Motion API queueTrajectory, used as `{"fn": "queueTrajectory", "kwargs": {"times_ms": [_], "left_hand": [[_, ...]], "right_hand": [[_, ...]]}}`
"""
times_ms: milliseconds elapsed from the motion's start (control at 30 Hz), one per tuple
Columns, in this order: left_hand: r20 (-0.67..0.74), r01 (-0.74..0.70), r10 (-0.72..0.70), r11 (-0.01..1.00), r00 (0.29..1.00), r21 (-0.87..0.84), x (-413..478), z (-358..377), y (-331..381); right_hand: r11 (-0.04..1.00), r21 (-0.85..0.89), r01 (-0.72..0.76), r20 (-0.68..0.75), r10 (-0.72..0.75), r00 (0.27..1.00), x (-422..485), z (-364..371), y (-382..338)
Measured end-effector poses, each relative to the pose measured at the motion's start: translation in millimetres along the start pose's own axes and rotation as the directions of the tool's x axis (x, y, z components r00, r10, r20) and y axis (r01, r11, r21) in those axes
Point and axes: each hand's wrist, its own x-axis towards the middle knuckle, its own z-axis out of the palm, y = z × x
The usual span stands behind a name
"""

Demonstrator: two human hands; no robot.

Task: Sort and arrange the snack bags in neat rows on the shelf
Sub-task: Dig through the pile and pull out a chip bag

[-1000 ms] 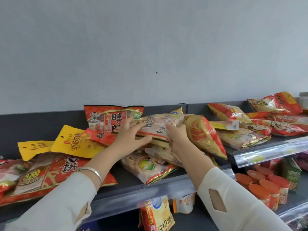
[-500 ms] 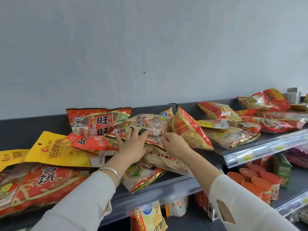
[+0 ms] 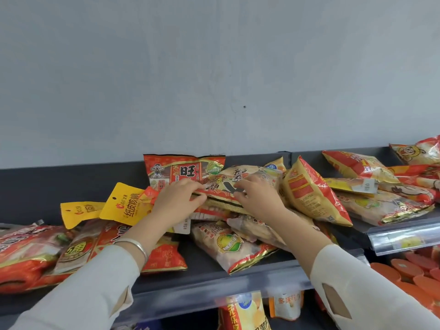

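Observation:
A heap of snack bags lies on the dark top shelf (image 3: 209, 267). My left hand (image 3: 177, 198) and my right hand (image 3: 258, 196) both hold the near edge of a beige cracker bag (image 3: 252, 179) on top of the pile, fingers over it and thumbs under. Behind it a red bag (image 3: 171, 171) stands upright against the back panel. A yellow-and-red bag (image 3: 309, 194) leans tilted at the right of the pile. Under my hands lies a clear bag with a green-yellow logo (image 3: 228, 244).
Two yellow hang-tab pouches (image 3: 123, 206) and flat red bags (image 3: 28, 248) lie at the left. More red and yellow bags (image 3: 371, 186) fill the adjoining shelf at the right. Orange-lidded cups (image 3: 409, 272) and other packs (image 3: 245, 310) sit on lower shelves.
Both hands have shifted on the beige bag, ending with a grip on its near edge, and the bag lies flatter on the pile. The camera view has swung left.

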Motion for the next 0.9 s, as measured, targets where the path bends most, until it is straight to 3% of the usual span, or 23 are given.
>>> {"fn": "queueTrajectory", "kwargs": {"times_ms": [167,267,400,533,733,900], "left_hand": [[-0.015,0.075,-0.075,0.997,0.997,-0.012,8,-7,-33],[-0.003,0.023,-0.024,0.996,1.0,-0.083,22,-5,-32],[-0.019,-0.134,0.132,0.982,0.991,-0.133,43,-2,-6],[0.007,-0.272,0.279,0.942,0.96,-0.199,63,6,34],[0.082,-0.361,0.4,0.884,0.913,-0.296,81,28,79],[0.158,-0.337,0.418,0.863,0.894,-0.377,91,41,116]], "right_hand": [[0.998,-0.049,0.036,0.075,-0.032,0.997,15,8,-20],[0.999,-0.028,0.025,0.097,-0.022,0.995,22,9,-23],[0.999,-0.036,-0.035,-0.066,0.032,0.997,24,-3,-10],[0.98,-0.118,-0.157,-0.282,0.118,0.952,12,-15,23],[0.9,-0.134,-0.414,-0.401,0.333,0.854,-6,-21,72],[0.826,0.015,-0.563,-0.209,0.553,0.806,-12,-23,117]]}}
